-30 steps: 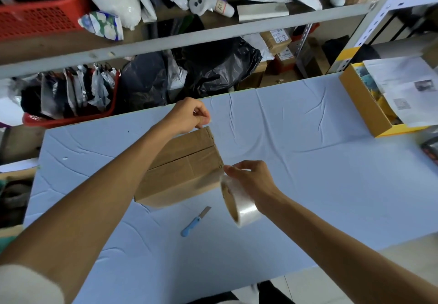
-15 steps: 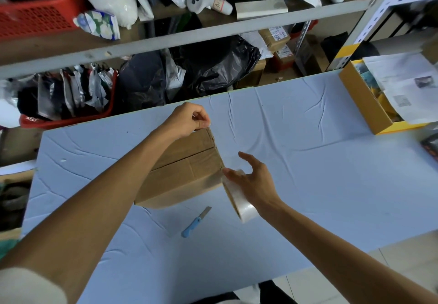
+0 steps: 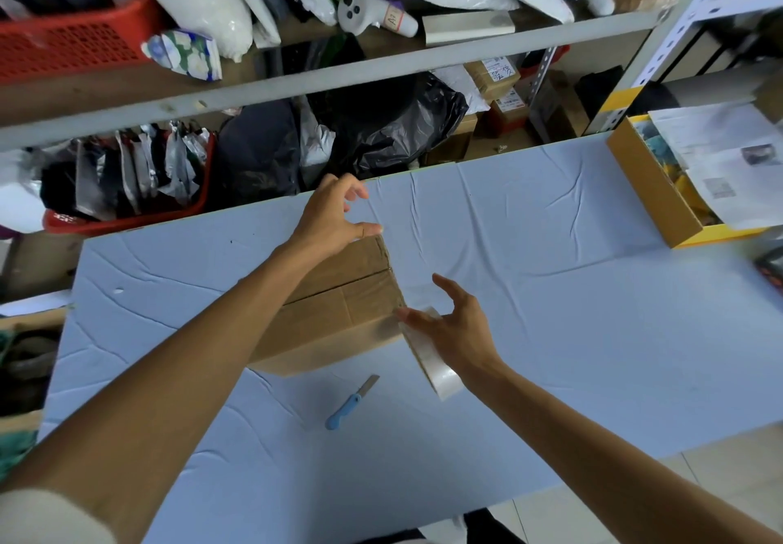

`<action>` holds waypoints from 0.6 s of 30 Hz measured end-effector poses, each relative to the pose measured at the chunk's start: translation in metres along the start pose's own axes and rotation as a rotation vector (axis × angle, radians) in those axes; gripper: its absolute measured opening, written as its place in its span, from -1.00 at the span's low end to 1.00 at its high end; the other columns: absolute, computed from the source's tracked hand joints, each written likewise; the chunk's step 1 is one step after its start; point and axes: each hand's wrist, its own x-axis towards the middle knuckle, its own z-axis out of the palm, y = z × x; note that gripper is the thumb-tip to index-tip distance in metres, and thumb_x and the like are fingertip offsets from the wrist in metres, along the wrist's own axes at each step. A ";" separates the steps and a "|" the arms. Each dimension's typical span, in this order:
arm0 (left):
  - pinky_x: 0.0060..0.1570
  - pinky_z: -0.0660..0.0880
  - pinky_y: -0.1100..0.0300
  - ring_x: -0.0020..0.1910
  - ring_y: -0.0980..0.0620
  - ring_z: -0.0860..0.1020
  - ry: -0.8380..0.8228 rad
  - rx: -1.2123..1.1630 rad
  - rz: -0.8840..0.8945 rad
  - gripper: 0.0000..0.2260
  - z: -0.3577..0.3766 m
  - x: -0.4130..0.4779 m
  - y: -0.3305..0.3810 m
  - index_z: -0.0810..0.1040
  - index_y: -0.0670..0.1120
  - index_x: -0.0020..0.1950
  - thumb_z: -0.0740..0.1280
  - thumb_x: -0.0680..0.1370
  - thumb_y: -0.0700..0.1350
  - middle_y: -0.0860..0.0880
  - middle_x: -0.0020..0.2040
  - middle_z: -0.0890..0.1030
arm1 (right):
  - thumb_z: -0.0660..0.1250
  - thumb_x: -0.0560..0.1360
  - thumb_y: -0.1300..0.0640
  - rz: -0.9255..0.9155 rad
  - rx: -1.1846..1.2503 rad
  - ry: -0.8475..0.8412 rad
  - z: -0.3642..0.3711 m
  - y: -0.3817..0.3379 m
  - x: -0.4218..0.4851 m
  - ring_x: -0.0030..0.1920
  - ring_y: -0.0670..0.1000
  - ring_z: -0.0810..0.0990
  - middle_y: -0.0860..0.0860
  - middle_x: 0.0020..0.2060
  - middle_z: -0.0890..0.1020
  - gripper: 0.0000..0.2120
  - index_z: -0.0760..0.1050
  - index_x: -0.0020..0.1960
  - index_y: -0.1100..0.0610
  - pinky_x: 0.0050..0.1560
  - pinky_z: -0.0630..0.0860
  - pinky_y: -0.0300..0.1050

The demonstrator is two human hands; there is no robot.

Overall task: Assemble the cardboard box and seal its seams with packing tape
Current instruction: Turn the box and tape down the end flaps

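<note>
Nearest thing is a little blue-handled knife, lying loose on the table just in front of the box. My guess is it's parked there to cut the tape, close by but out of the hands' way.

Next up, the right hand is at the box's near right corner. Its fingers are splayed and not wrapped around anything, and the thumb is pushing flat on a clear strip where it meets the cardboard. The tape roll sits tilted on edge right under the palm. I can't tell what's actually holding it up, maybe the strip itself or the heel of the hand. It looks like a press-down step, rubbing the tape on so it sticks.

The box is mid-table with its flaps folded shut, the seam running across the top and a glossy band of tape along the near edge.

The left hand is at the far top corner, fingers loose and apart and gripping nothing. The thumb is at the edge, probably steadying the box so it doesn't slide while the other hand pushes.

Further back on the right there's a yellow box with papers on top. Behind the table are shelves with a red basket and a black bag.
</note>
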 end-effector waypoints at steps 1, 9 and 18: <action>-0.09 0.44 0.21 -0.09 0.07 0.51 -0.011 0.003 0.013 -0.73 0.000 -0.001 0.001 0.56 -0.10 0.03 0.51 0.40 -0.08 -0.01 0.00 0.55 | 0.51 0.31 -0.20 -0.002 0.000 0.005 0.001 0.000 0.000 -0.09 -0.10 0.57 0.09 0.18 0.59 -0.16 0.24 0.48 -0.08 -0.26 0.41 -0.36; -0.18 0.49 0.24 -0.18 0.16 0.57 -0.146 0.021 -0.013 -0.85 0.005 -0.003 0.008 0.65 -0.07 -0.16 0.46 0.44 0.01 0.05 -0.18 0.65 | 0.53 0.29 -0.20 0.008 -0.013 0.024 0.001 0.001 0.004 0.17 0.06 0.56 0.08 0.29 0.52 -0.15 0.24 0.47 -0.06 -0.03 0.48 -0.16; -0.18 0.44 0.20 -0.13 0.05 0.54 -0.265 -0.019 -0.155 -0.95 0.013 0.003 0.015 0.60 -0.06 -0.21 0.41 0.44 -0.11 0.03 -0.19 0.61 | 0.52 0.28 -0.21 0.028 -0.058 0.038 0.002 -0.002 -0.001 0.17 0.09 0.55 0.08 0.25 0.53 -0.12 0.21 0.48 -0.07 0.10 0.56 -0.02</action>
